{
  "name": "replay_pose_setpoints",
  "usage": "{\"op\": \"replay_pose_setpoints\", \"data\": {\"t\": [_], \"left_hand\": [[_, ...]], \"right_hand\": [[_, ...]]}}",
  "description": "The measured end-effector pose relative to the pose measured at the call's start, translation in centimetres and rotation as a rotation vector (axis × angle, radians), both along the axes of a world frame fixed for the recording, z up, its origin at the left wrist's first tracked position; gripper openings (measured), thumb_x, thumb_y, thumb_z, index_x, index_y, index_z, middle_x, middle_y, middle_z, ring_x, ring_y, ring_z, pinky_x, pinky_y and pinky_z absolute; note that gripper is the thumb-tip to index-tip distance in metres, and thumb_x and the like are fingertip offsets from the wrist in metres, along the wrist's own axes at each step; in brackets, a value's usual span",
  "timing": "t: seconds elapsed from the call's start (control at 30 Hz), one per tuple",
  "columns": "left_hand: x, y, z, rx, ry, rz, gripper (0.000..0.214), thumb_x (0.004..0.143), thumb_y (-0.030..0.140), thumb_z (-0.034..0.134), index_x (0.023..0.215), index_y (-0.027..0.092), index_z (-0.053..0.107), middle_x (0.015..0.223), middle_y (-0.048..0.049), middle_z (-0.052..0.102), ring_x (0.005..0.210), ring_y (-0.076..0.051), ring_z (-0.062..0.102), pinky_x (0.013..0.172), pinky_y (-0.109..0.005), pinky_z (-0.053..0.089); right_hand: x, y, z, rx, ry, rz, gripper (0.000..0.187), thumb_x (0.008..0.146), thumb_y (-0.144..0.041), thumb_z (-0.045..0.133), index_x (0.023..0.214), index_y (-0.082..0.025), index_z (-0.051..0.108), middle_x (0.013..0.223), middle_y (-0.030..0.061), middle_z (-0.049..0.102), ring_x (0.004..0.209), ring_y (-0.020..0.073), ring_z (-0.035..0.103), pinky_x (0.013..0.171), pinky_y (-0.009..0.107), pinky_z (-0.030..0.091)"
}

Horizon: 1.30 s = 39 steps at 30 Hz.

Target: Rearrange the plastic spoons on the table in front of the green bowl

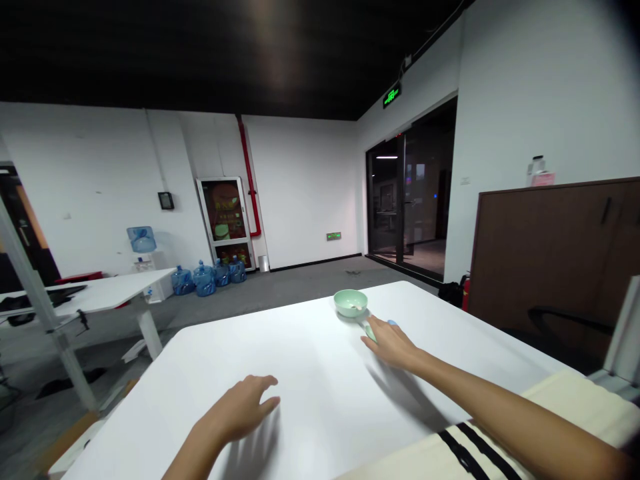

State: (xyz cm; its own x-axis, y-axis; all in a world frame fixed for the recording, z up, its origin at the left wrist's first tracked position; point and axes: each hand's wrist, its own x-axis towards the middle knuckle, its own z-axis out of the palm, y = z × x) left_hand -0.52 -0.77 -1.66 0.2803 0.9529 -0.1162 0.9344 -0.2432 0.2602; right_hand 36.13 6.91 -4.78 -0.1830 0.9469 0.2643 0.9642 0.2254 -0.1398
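A pale green bowl [351,303] stands upright on the white table [300,360], toward its far edge. Something small and whitish shows inside it, too small to name. Just this side of the bowl, my right hand [393,343] reaches out with thumb and fingers around a small light green object [371,333]. My fingers cover most of that object, so its kind is hidden. A bit of light blue [392,323] peeks out behind the knuckles. Over the left part of the table is my left hand [243,405], thumb and fingers apart, holding nothing.
Cream cloth with black stripes [465,450] lies at the near right edge. Beyond the table are a brown cabinet [545,253] on the right, several blue water bottles [204,279] on the floor, and another white desk [110,293] at left.
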Motion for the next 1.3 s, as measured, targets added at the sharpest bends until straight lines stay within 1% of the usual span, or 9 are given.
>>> {"op": "replay_pose_setpoints", "data": {"t": [0.1, 0.3, 0.53, 0.67, 0.8, 0.9, 1.0, 1.13, 1.3], "left_hand": [[-0.1, 0.1, -0.1, 0.001, 0.000, -0.007, 0.060, 0.080, 0.066, 0.038, 0.124, 0.029, 0.055, 0.125, -0.0074, 0.059, 0.113, -0.027, 0.055, 0.094, -0.037, 0.041], [-0.1, 0.0, 0.0, -0.002, 0.007, 0.003, 0.059, 0.080, 0.066, 0.038, 0.124, 0.030, 0.055, 0.125, -0.0070, 0.060, 0.113, -0.027, 0.055, 0.094, -0.038, 0.041], [0.1, -0.1, 0.1, 0.002, -0.001, -0.001, 0.058, 0.080, 0.065, 0.039, 0.123, 0.030, 0.056, 0.125, -0.0080, 0.059, 0.112, -0.027, 0.055, 0.094, -0.039, 0.041], [0.2, -0.3, 0.2, -0.001, 0.003, -0.006, 0.056, 0.081, 0.062, 0.039, 0.123, 0.030, 0.056, 0.125, -0.0076, 0.060, 0.112, -0.028, 0.055, 0.094, -0.040, 0.041], [0.1, -0.3, 0.3, -0.007, 0.003, -0.004, 0.055, 0.081, 0.062, 0.039, 0.124, 0.030, 0.055, 0.126, -0.0067, 0.059, 0.114, -0.028, 0.054, 0.095, -0.041, 0.041], [0.0, -0.2, 0.1, -0.016, 0.008, 0.004, 0.055, 0.082, 0.062, 0.038, 0.125, 0.031, 0.054, 0.127, -0.0062, 0.058, 0.114, -0.028, 0.053, 0.095, -0.042, 0.040], [-0.1, -0.1, 0.0, -0.021, 0.009, 0.017, 0.056, 0.081, 0.061, 0.038, 0.126, 0.031, 0.053, 0.127, -0.0060, 0.058, 0.114, -0.028, 0.053, 0.095, -0.041, 0.040], [-0.2, -0.1, 0.0, -0.022, -0.002, 0.026, 0.057, 0.081, 0.063, 0.038, 0.125, 0.030, 0.053, 0.127, -0.0056, 0.058, 0.114, -0.028, 0.053, 0.094, -0.039, 0.041], [0.0, -0.2, 0.2, -0.032, -0.004, 0.039, 0.056, 0.081, 0.062, 0.039, 0.125, 0.031, 0.053, 0.125, -0.0062, 0.058, 0.112, -0.028, 0.054, 0.095, -0.041, 0.040]], "right_hand": [[-0.1, -0.2, 0.2, -0.001, 0.009, -0.002, 0.043, 0.089, -0.047, 0.034, 0.120, -0.020, 0.047, 0.118, 0.0120, 0.056, 0.103, 0.0279, 0.055, 0.085, 0.036, 0.035], [-0.2, -0.3, 0.4, -0.025, 0.025, -0.021, 0.042, 0.090, -0.049, 0.034, 0.118, -0.021, 0.049, 0.115, 0.0111, 0.058, 0.100, 0.0267, 0.056, 0.086, 0.036, 0.033], [0.1, 0.4, 0.1, -0.027, 0.042, -0.037, 0.047, 0.090, -0.053, 0.032, 0.117, -0.020, 0.051, 0.111, 0.0112, 0.061, 0.099, 0.0261, 0.057, 0.081, 0.033, 0.035], [0.2, 2.0, 0.9, -0.016, 0.076, -0.064, 0.050, 0.090, -0.054, 0.029, 0.113, -0.018, 0.054, 0.108, 0.0122, 0.062, 0.097, 0.0249, 0.058, 0.075, 0.030, 0.036], [0.4, 4.0, 3.0, -0.048, 0.064, -0.148, 0.053, 0.090, -0.056, 0.026, 0.104, -0.016, 0.058, 0.099, 0.0143, 0.065, 0.087, 0.0249, 0.060, 0.069, 0.030, 0.037], [0.6, 5.8, 4.6, -0.042, 0.049, -0.208, 0.052, 0.091, -0.053, 0.026, 0.103, -0.016, 0.061, 0.102, 0.0153, 0.065, 0.091, 0.0254, 0.061, 0.070, 0.030, 0.038], [0.8, 7.6, 5.6, -0.058, 0.036, -0.248, 0.054, 0.091, -0.051, 0.025, 0.100, -0.015, 0.064, 0.105, 0.0169, 0.064, 0.096, 0.0264, 0.060, 0.074, 0.031, 0.039], [0.8, 9.6, 5.6, -0.099, 0.003, -0.249, 0.055, 0.091, -0.052, 0.026, 0.098, -0.015, 0.066, 0.107, 0.0181, 0.064, 0.099, 0.0281, 0.060, 0.076, 0.033, 0.041], [0.6, 11.6, 4.6, -0.155, -0.013, -0.262, 0.053, 0.089, -0.053, 0.033, 0.102, -0.014, 0.066, 0.109, 0.0180, 0.064, 0.100, 0.0274, 0.060, 0.077, 0.032, 0.042]]}}
